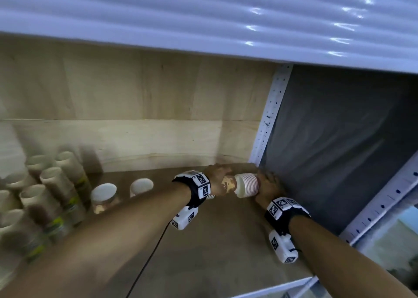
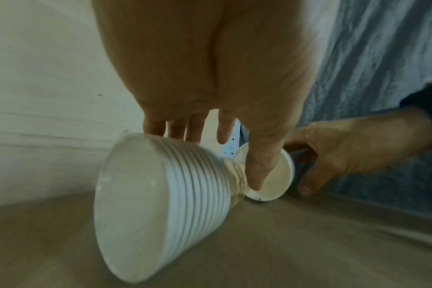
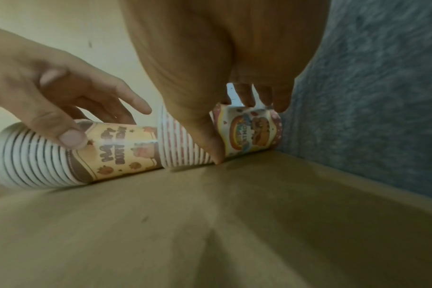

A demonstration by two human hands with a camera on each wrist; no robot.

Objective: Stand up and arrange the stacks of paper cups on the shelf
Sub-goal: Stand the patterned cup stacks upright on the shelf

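Note:
Two stacks of printed paper cups lie on their sides, end to end, in the back right corner of the brown shelf board (image 1: pixel 214 241). My left hand (image 1: pixel 217 177) grips the yellow "Happy Birthday" stack (image 3: pixel 116 148), thumb in front and fingers over the top. That stack's wide mouth (image 2: pixel 131 204) faces the left wrist camera. Its narrow base meets the mouth of the pink rainbow stack (image 3: pixel 249 132). My right hand (image 1: pixel 268 184) grips the pink stack against the grey side sheet, thumb on its white rims (image 1: pixel 247 184).
Several tall cup stacks (image 1: pixel 56 184) stand upright at the shelf's left, with two shorter ones (image 1: pixel 104 196) (image 1: pixel 141 186) beside them. A plywood back wall (image 1: pixel 135 116), a white perforated post (image 1: pixel 269 116), a grey sheet (image 1: pixel 339 139) and the white shelf above (image 1: pixel 203 14) box the space in.

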